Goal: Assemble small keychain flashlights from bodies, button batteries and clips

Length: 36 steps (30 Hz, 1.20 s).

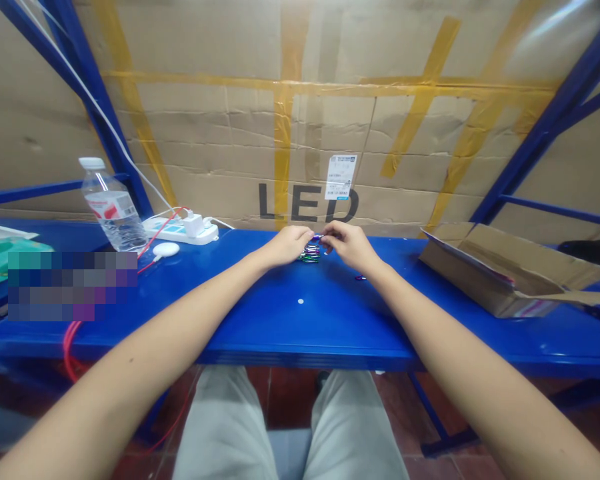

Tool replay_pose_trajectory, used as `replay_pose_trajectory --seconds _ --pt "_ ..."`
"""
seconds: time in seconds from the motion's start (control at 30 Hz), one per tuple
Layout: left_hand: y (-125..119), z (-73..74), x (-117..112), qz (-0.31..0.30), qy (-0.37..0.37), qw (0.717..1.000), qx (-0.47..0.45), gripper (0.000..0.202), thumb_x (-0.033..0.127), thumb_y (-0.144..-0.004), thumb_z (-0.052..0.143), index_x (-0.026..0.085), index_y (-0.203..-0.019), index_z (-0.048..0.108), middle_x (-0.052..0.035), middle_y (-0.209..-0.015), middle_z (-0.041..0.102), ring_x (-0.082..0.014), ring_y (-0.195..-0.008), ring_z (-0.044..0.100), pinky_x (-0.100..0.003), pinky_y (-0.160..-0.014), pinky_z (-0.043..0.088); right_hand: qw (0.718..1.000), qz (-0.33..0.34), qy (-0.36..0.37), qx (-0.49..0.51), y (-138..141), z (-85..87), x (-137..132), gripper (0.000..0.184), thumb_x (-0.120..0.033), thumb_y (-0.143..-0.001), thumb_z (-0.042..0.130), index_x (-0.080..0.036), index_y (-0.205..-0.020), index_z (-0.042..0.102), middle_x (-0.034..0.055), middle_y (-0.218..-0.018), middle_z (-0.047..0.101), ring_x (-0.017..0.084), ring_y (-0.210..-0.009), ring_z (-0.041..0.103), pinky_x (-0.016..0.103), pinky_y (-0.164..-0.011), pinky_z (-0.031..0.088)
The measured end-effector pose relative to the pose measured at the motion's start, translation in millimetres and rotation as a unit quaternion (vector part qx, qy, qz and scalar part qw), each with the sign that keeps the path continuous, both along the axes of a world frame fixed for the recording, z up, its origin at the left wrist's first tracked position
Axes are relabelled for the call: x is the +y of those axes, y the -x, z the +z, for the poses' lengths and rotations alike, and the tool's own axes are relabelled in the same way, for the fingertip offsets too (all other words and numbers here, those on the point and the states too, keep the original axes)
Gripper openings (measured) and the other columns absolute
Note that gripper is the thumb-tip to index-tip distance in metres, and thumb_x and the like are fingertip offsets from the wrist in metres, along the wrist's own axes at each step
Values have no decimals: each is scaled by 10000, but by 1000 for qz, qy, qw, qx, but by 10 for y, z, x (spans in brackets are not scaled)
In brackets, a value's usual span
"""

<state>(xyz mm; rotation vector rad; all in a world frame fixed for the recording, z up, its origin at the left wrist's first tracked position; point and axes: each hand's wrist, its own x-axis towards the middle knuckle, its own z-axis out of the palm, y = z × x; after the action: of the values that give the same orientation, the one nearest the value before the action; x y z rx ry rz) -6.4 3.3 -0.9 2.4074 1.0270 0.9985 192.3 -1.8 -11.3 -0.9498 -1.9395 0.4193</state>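
Observation:
My left hand (291, 245) and my right hand (349, 244) meet above the far part of the blue table. Both have closed fingertips, pinching a small shiny purple-blue piece (318, 237) between them. Its exact kind is too small to make out. Just below, beside my left fingers, lies a little stack of slim, glossy pieces (310, 254) in green, silver and purple. A single small purple piece (361, 278) rests on the table under my right wrist.
An open cardboard box (500, 300) stands on the blue table (280, 333) at the right. To the left are a water bottle (113, 207), a white power strip (180, 229), a white round charger (165, 250) and a red cable (70, 347). Large cardboard (220, 147) backs the table.

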Motion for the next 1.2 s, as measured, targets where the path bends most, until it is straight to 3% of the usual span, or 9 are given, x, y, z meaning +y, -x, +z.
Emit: replay_pose_trajectory --seconds 0.17,0.33,0.5,0.7,0.87,0.97,1.1,1.2 --pt "-25 -19 -24 11 -52 998 28 211 254 -962 472 170 -873 645 -71 -904 711 -214 -838 631 -323 -762 460 997 -5 -23 -72 -48 37 -22 145 -231 -864 548 -183 -838 682 31 -719 685 174 -666 603 302 -682 451" --pt "12 -29 -60 -20 -69 995 68 84 214 -927 519 193 -935 599 -51 -893 694 -201 -811 627 -309 -729 446 984 19 -38 -170 -68 57 -76 211 -221 -896 498 -181 -719 606 13 -638 638 153 -631 550 279 -657 393" --pt "25 -17 -84 -39 -102 992 69 92 191 -890 538 198 -976 571 -47 -891 676 -200 -809 615 -308 -724 439 987 41 -2 -158 -45 58 -101 244 -249 -907 497 -186 -678 554 5 -629 635 143 -603 542 270 -639 387" --pt "-19 28 -96 -7 -82 995 53 200 204 -943 444 198 -942 644 -63 -953 721 -213 -887 649 -337 -811 466 987 18 -22 -158 -46 67 -84 247 -233 -883 516 -190 -641 545 -3 -579 593 149 -603 513 274 -619 353" --pt "-39 45 -128 -19 -23 999 -34 92 186 -845 602 188 -889 684 -38 -917 740 -189 -863 663 -306 -803 489 991 26 6 -133 -51 57 -84 252 -248 -879 519 -189 -638 562 -1 -587 608 150 -601 530 275 -624 377" --pt "-52 31 -130 -27 -8 997 -67 140 145 -780 659 176 -916 678 -36 -939 731 -182 -866 660 -296 -801 493 992 37 30 -117 -53 63 -87 256 -268 -880 526 -189 -640 565 -3 -583 610 147 -583 535 276 -622 393" --pt "-80 6 -97 -4 -50 998 -22 116 224 -884 589 167 -919 685 -71 -960 712 -214 -926 645 -343 -859 484 993 36 26 -110 -65 87 -80 260 -276 -874 532 -189 -632 565 0 -575 610 148 -577 536 278 -619 392" --pt "-91 4 -63 22 -94 994 51 296 210 -962 434 163 -803 680 -101 -913 687 -237 -935 632 -380 -894 472 991 32 9 -127 -74 98 -78 250 -261 -862 534 -187 -626 572 3 -578 616 152 -598 544 277 -627 387"
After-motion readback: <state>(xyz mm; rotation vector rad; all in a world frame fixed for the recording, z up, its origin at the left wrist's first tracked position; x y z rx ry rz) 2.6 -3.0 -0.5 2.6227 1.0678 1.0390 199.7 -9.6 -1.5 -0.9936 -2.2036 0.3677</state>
